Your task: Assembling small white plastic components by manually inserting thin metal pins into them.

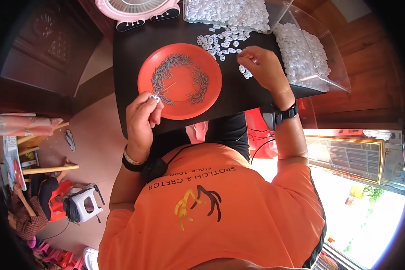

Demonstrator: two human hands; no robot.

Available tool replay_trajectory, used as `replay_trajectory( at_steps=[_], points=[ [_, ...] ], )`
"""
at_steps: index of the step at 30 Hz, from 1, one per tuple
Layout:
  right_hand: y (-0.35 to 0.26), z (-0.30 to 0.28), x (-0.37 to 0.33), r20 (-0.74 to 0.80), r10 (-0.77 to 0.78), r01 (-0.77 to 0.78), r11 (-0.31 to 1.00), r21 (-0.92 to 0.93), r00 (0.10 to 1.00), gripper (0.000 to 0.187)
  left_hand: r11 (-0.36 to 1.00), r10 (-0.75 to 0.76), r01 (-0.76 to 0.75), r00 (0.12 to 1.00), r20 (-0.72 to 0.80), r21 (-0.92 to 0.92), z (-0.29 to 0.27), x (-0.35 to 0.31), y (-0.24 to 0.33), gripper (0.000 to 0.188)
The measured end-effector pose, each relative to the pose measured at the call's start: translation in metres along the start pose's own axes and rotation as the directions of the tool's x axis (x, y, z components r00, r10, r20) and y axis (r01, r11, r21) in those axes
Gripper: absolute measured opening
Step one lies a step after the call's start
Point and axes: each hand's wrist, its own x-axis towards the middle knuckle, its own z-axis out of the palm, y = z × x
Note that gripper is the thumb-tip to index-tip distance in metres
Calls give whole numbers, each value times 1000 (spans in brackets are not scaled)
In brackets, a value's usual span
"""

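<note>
two hands work over the dark desk: the left hand pinches a small white ring at the orange plate edge; the right hand rests, fingers curled, on loose white pieces, its grip hidden.

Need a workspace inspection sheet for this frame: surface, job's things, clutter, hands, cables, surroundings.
Surface: dark table, mostly covered.
Job's things: orange plate with a ring of small metal pins; loose white pieces; clear bins of the same.
Clutter: pink fan at the far edge.
Hands: left hand fingers pinch a white piece; right hand on the loose pieces.
Cables: black cable under the table.
Surroundings: stool, seated person.
</note>
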Motion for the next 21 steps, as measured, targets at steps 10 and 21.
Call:
replay_trajectory(
  at_steps=[10,21],
  points=[
    [16,32,-5,-36,-132,104,899,-426,991,15,1000,-12,11,999,45,28,1,0,1,28],
    [-42,32,-1,271,2,-233,516,824,963,16,1000,-9,9,993,116,-7,10,2,6,28]
  ],
)
